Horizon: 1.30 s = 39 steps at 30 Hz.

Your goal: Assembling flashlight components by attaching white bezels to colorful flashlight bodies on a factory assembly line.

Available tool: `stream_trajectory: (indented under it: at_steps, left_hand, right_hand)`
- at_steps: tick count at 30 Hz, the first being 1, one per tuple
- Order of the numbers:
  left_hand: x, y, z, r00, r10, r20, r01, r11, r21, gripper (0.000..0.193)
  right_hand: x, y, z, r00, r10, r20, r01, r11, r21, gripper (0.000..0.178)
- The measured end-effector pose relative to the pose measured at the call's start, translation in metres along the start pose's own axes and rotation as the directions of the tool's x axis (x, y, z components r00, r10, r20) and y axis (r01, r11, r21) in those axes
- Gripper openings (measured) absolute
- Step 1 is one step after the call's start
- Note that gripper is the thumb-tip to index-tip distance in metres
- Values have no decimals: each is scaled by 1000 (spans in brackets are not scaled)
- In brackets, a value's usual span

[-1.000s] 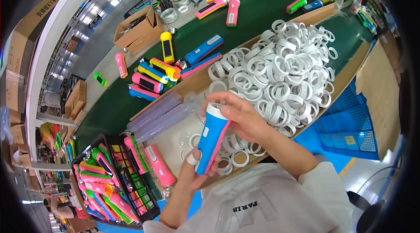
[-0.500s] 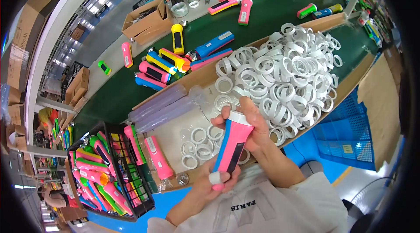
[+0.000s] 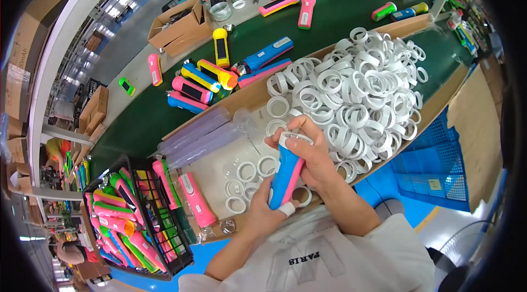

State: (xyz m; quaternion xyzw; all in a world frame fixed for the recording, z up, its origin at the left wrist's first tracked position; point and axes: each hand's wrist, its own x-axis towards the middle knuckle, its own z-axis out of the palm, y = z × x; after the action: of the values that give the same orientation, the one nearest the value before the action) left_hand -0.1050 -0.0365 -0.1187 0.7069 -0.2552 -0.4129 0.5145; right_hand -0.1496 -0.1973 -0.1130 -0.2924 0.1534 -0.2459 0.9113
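Flashlight [image 3: 287,174] has rolled about its long axis since the frame half a second ago: pink side with black panel faced up then, blue side now. Both hands sit slightly further left.

Progress: white ring [image 3: 296,138] is on the wide end of the flashlight; whether fully seated, cannot tell. Left over: large ring pile [image 3: 357,97] right of centre and a few loose rings [image 3: 237,173] near the middle, all in the cardboard tray [image 3: 217,170]. Pink flashlight [image 3: 196,200], left of centre, shows no white ring that I can make out. Judged early in the batch, going by the loose rings.

Pose: flashlight held lower centre, tilted, ringed end toward upper right. Right hand [image 3: 309,156] grips around the ringed end, thumb across near side; forearm from lower right. Left hand [image 3: 268,211] grips the narrow end, white wrap [image 3: 287,209] on one finger; forearm from lower edge.
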Motion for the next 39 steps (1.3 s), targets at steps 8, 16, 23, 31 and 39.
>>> stream_trajectory:
  at_steps: [8,16,23,31,39]
  left_hand:
    - [-30,0,12,810,83,580,521,351,-778,66]
    - [1,-16,-3,926,371,-69,-294,825,483,60]
    - [6,-5,-2,950,283,-130,-177,834,523,57]
    - [-26,10,17,773,57,632,412,712,-569,47]
    - [18,7,-10,947,320,-40,-205,692,692,54]
  right_hand:
    - [-1,22,-8,848,-166,503,-156,829,537,28]
    - [-15,7,-12,966,-188,176,208,973,-104,28]
    - [-14,-1,4,989,-122,89,140,960,-241,32]
    - [-13,1,1,783,-114,611,-192,890,413,31]
    - [-5,-3,-17,943,-281,178,328,874,-359,25]
